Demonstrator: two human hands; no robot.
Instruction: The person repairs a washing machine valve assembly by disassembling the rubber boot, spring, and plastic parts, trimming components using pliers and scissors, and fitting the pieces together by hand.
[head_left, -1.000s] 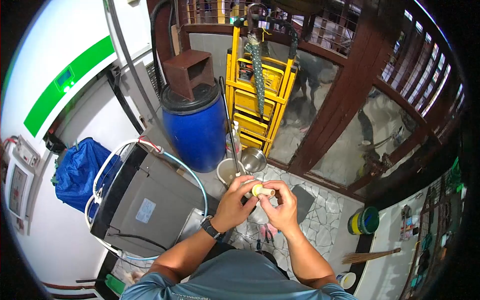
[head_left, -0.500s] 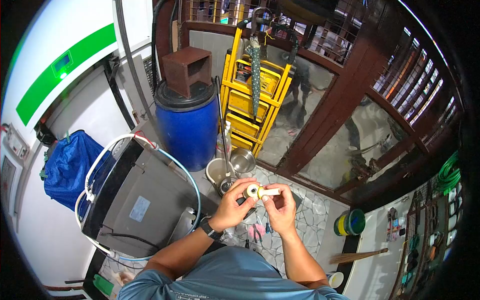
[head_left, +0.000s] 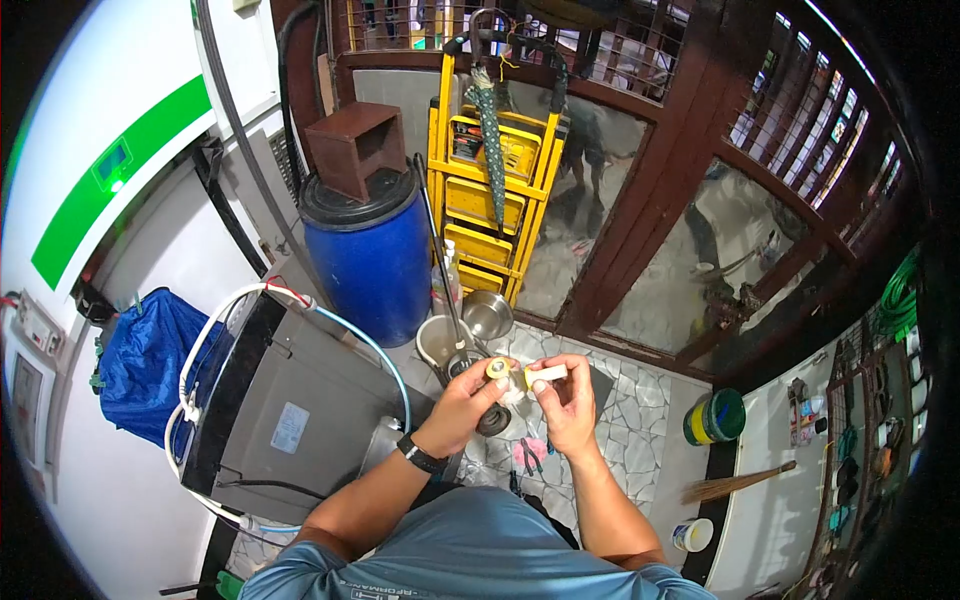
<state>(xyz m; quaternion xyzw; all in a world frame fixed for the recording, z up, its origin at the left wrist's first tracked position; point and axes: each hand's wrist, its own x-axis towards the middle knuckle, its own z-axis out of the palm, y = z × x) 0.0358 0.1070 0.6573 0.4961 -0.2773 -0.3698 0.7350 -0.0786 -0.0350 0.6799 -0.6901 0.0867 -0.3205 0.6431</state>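
Observation:
In front of my body, my left hand (head_left: 455, 414) is closed around a round yellow-rimmed fitting (head_left: 497, 368) with a grey centre. My right hand (head_left: 568, 412) pinches a short white tube with a yellow collar (head_left: 548, 374), which points to the right. A narrow gap separates the two pieces. Their exact kind is too small to make out. Below the hands, pliers (head_left: 528, 457) lie over a pink patch on the stone-patterned floor (head_left: 632, 420).
At left stands a grey appliance panel (head_left: 318, 395) with a white hose (head_left: 213, 325). Beyond are a blue barrel (head_left: 365, 265), a yellow stepladder (head_left: 483, 205), a pail (head_left: 432, 338) and a steel pot (head_left: 488, 315). A green bucket (head_left: 715, 416) and broom (head_left: 735, 483) are at right.
The white tube and the round fitting, together before, are now apart. My right hand has moved slightly right with the tube. The camera view has shifted a little.

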